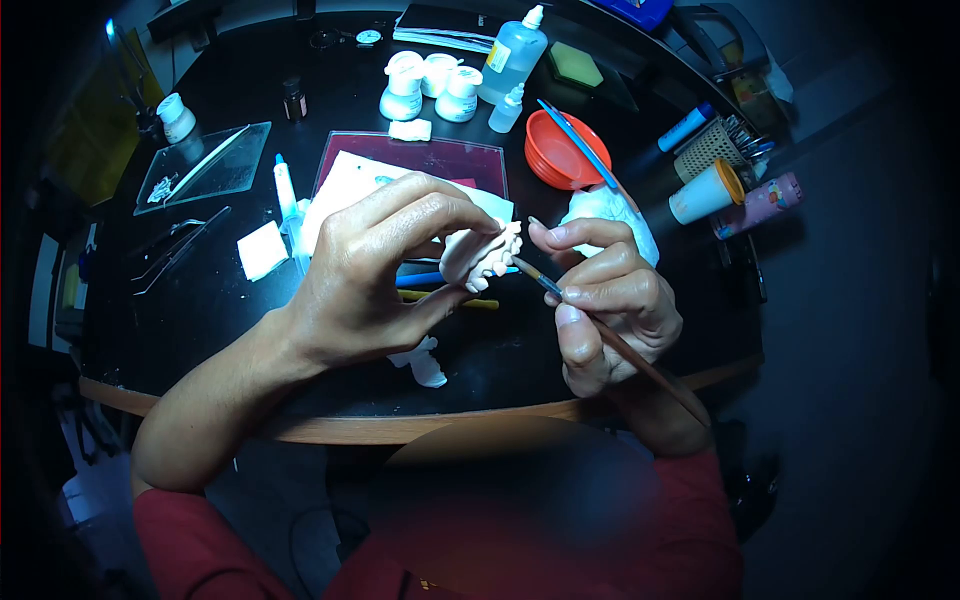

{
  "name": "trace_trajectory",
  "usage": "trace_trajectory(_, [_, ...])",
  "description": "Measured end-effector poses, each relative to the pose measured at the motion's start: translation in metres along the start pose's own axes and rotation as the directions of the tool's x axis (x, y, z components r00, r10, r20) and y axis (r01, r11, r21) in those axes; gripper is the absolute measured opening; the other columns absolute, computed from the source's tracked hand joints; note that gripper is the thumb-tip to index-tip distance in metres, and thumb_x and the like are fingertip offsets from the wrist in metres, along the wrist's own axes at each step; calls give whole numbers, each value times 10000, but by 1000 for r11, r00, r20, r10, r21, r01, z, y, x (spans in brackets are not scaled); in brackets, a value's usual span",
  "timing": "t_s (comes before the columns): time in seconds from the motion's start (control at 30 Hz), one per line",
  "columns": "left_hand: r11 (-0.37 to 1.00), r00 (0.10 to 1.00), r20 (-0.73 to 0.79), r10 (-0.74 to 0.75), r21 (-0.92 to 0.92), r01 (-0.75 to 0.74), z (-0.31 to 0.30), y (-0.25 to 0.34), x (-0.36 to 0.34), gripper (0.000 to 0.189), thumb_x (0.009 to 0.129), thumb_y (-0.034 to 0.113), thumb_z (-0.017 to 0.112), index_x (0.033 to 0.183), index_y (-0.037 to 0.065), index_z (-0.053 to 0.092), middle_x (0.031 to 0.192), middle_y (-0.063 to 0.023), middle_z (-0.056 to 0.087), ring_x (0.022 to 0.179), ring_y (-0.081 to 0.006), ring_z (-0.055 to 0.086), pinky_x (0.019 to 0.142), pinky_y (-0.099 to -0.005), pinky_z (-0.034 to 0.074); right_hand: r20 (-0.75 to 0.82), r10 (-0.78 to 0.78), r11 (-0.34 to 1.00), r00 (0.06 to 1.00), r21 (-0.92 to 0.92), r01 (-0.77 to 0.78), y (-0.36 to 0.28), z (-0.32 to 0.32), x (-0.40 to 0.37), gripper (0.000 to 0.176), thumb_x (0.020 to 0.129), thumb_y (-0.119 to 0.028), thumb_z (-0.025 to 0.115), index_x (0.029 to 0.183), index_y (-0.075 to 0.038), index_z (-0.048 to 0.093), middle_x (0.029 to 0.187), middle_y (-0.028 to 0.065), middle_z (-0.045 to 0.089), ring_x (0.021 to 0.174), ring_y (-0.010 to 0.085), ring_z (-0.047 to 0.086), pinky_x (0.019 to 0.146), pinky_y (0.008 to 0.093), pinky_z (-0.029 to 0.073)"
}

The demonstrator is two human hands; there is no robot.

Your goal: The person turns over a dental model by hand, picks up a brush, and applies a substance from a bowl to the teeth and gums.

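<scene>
My left hand [375, 265] grips a pale dental cast [480, 256] between thumb and fingers, with its row of teeth turned to the right. A thin brush with a brown handle [640, 362] is pinched in my right hand [620, 310]. Its tip is at the teeth of the cast; whether it touches them I cannot tell. Under the hands lie a blue stick [418, 281] and a yellow one [484, 303], both partly hidden. A white plaster-like piece [427, 366] rests on the dark table near its front edge.
White paper [345, 184] lies on a reddish plate [440, 153]. Behind stand white jars [402, 98] and a clear bottle [514, 62]. At the right are red bowls [560, 150], a pen basket [708, 150] and a cup [700, 195]. A glass slab [240, 165] lies left.
</scene>
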State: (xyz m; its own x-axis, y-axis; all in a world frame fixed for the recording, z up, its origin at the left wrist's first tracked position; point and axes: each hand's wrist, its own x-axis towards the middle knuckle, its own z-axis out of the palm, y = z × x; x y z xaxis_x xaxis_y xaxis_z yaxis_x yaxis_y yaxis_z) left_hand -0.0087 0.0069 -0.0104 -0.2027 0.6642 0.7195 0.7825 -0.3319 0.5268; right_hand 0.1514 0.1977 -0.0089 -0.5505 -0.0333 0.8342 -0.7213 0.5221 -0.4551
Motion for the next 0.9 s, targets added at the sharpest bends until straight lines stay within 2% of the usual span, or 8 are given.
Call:
trace_trajectory(0.2, [1000, 1000, -11, -5, -27, 5, 1, 0, 0, 500, 691, -102, 844, 1166, -21, 710, 1151, -157, 708, 1069, -251, 756, 859, -358, 700, 20, -5, 1000, 1000, -15, 6, -2, 3, 3, 203, 828, 109, 633, 998, -1, 626, 891, 109, 658, 1090, 340, 717, 871, 404, 681])
trace_trajectory(0.5, [999, 1000, -9, -21, -41, 21, 2, 2, 0, 522, 684, -97, 850, 1180, -17, 711, 1143, -149, 705, 1050, -242, 752, 839, -349, 699, 31, -31, 997, 999, -67, 33, -3, 3, 5, 167, 776, 96, 643, 908, -5, 630, 816, 104, 651, 1002, 347, 747, 831, 416, 667])
trace_trajectory(0.6, [999, 1000, -10, -17, -32, 16, 2, 1, 0, 518, 686, -90, 855, 1179, -16, 712, 1139, -147, 705, 1038, -239, 753, 829, -347, 699, -15, -11, 998, 1000, -68, 9, -3, 6, 4, 158, 777, 82, 649, 906, -7, 629, 811, 100, 652, 982, 354, 750, 812, 408, 656])
trace_trajectory(0.7, [999, 1000, -10, -24, -41, 23, 3, 1, 0, 513, 690, -85, 858, 1178, -16, 714, 1137, -147, 706, 1036, -240, 753, 827, -347, 700, 21, -33, 994, 999, -107, 36, 0, 4, 4, 159, 779, 76, 652, 914, -4, 633, 805, 101, 650, 969, 359, 751, 795, 397, 648])
trace_trajectory(0.8, [998, 999, -9, -30, -49, 30, 3, 0, 0, 511, 692, -83, 860, 1177, -15, 716, 1136, -149, 707, 1040, -242, 753, 829, -347, 700, 79, -18, 999, 997, -39, 21, 1, -1, -1, 156, 863, 67, 608, 1012, 32, 637, 839, 136, 655, 1104, 360, 703, 965, 500, 639])
trace_trajectory(0.9, [999, 1000, -10, -23, -49, 23, 3, 1, 0, 510, 693, -82, 860, 1177, -15, 717, 1137, -151, 708, 1042, -243, 753, 831, -347, 700, 79, -4, 997, 997, -71, 10, -3, 1, 2, 156, 865, 65, 609, 1016, 35, 638, 845, 140, 660, 1104, 360, 705, 962, 503, 640])
